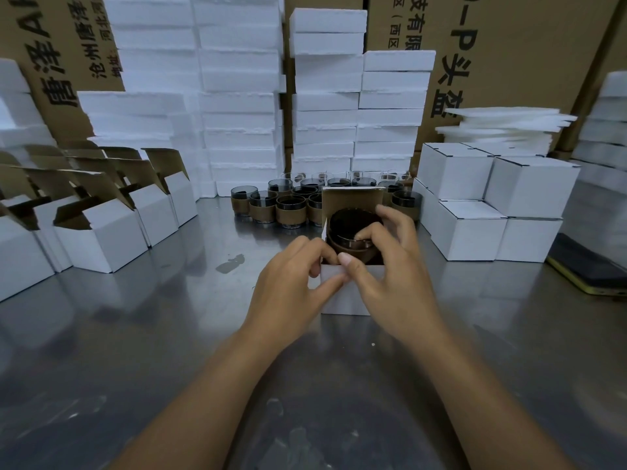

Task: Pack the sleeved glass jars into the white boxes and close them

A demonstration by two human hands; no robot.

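Right hand [390, 266]: index finger [368, 232] hooked over the rim, thumb at the near side, pinching the dark glass jar with brown cork-like sleeve [349, 228]. Jar sits tilted in the mouth of the small white cardboard box with brown inside [346, 303], not fully down; the lid flap stands upright at the box's far side. Left hand [291, 283]: fingers curled round this box's near-left corner, thumb laid flat on its front wall, holding it steady. Both forearms bare, reaching in from the near edge. Box stands on the scuffed grey metal table [169, 334]. Just behind the box: cluster of matching sleeved glass jars [288, 208], upright, packed close together. Left of the box, well apart: rows of open white boxes with raised brown flaps [101, 232]. Right of the box: closed white boxes stacked two high [492, 205]. Further right, near the table's edge: flat dark device with yellow-green rim [583, 266]. Behind the jar cluster: tall stacks of white foam blocks [237, 113]. Behind and right of the box, above the closed boxes: pile of thin white foam sheets [502, 127]. Farthest back: brown printed shipping cartons [509, 45].
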